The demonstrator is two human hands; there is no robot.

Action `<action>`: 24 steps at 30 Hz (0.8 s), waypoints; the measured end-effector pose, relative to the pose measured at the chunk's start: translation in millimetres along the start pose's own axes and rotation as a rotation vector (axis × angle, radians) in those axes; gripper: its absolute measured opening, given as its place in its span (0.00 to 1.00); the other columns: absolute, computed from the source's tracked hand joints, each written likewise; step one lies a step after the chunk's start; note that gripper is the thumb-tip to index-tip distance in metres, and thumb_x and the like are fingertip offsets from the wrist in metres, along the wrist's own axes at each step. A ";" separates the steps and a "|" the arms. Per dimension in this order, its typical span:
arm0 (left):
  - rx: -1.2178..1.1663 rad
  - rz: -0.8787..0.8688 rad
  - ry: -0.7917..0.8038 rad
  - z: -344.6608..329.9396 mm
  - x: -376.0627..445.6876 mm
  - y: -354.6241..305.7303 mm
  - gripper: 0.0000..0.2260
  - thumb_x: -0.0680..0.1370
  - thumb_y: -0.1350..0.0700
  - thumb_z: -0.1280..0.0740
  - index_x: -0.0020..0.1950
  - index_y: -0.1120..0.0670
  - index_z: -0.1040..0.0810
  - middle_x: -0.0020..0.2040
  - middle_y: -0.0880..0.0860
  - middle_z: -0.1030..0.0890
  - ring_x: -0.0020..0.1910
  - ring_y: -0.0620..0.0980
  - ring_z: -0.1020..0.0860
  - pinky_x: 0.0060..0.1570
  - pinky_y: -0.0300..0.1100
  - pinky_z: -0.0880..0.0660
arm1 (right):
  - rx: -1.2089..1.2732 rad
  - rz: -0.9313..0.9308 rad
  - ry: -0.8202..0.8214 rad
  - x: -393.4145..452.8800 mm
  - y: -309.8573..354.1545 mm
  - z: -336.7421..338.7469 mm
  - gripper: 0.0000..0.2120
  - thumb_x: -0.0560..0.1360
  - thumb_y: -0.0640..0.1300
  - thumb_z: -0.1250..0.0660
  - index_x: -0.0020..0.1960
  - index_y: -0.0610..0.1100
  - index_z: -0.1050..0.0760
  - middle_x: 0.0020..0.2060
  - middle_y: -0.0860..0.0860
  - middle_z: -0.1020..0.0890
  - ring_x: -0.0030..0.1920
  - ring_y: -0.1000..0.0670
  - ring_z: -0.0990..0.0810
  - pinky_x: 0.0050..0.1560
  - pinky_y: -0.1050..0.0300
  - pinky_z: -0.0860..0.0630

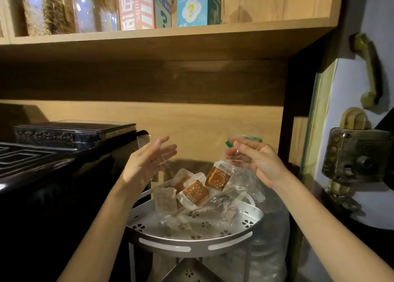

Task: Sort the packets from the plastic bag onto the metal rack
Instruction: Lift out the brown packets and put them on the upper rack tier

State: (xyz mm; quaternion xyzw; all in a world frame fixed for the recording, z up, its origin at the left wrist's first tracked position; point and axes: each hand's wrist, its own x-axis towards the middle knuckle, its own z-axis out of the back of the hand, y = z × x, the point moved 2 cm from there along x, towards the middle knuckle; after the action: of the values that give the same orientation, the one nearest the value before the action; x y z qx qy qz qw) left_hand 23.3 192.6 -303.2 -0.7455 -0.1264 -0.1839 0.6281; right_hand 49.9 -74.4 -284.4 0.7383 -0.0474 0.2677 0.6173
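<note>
Nearest to me, both forearms reach up from the bottom edge toward the metal rack [191, 242], whose curved front rim with its slots sits at about 6 o'clock from the middle of the view. My left hand [147, 164] hovers at 9 o'clock from the packets, fingers straight and spread, palm turned inward, gripping nothing; it looks blurred. My right hand [255, 160] is at 3 o'clock from them, its fingers and thumb curled in a pinching grip on the top of the clear plastic bag [245, 181], near a green tab on the bag's edge. The bag hangs from that grip and drapes down onto the rack's perforated tray.

Three orange-printed packets [195, 193] sit tilted between my hands, above the back part of the tray; I cannot tell whether each is inside the bag or just free of it. A paler packet [165, 198] stands at their 9 o'clock, beside the rack's rear rail.

At 9 o'clock from the rack is a dark glossy cabinet [64, 185] with a flat dark box [74, 130] on top. At 12 o'clock a wooden shelf [170, 38] carries glass jars [53, 9] and two printed cartons [166, 6]. At 3 o'clock a door lock [358, 151] shows.
</note>
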 end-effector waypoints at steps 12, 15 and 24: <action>0.112 0.031 -0.101 2.2 -15.9 27.3 0.12 0.69 0.53 0.30 0.48 0.58 0.17 0.41 0.54 0.15 0.40 0.49 0.17 0.36 0.40 0.24 | 0.122 -0.114 0.046 0.3 -10.0 6.9 0.26 0.59 0.44 0.24 0.56 0.41 0.23 0.46 0.43 0.15 0.47 0.48 0.16 0.47 0.57 0.19; 0.113 0.019 -0.132 -0.4 -12.8 21.3 0.08 0.74 0.55 0.34 0.47 0.56 0.17 0.42 0.54 0.14 0.42 0.49 0.17 0.35 0.39 0.23 | 0.030 -0.228 0.220 -6.0 -12.4 15.7 0.38 0.52 0.45 0.18 0.61 0.41 0.25 0.56 0.44 0.18 0.57 0.48 0.20 0.57 0.54 0.23; 0.126 0.009 -0.191 -8.5 -4.0 7.0 0.08 0.74 0.56 0.33 0.48 0.59 0.18 0.39 0.55 0.15 0.41 0.51 0.18 0.35 0.41 0.22 | -0.464 -0.212 0.158 -10.7 3.8 19.1 0.16 0.68 0.34 0.30 0.55 0.43 0.20 0.49 0.49 0.15 0.48 0.52 0.16 0.48 0.62 0.22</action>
State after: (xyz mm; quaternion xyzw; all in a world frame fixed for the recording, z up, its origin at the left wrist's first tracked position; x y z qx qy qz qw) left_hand 21.7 183.1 -310.0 -0.7193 -0.1935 -0.1009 0.6595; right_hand 45.7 -95.9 -287.7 0.5548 0.0184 0.2404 0.7963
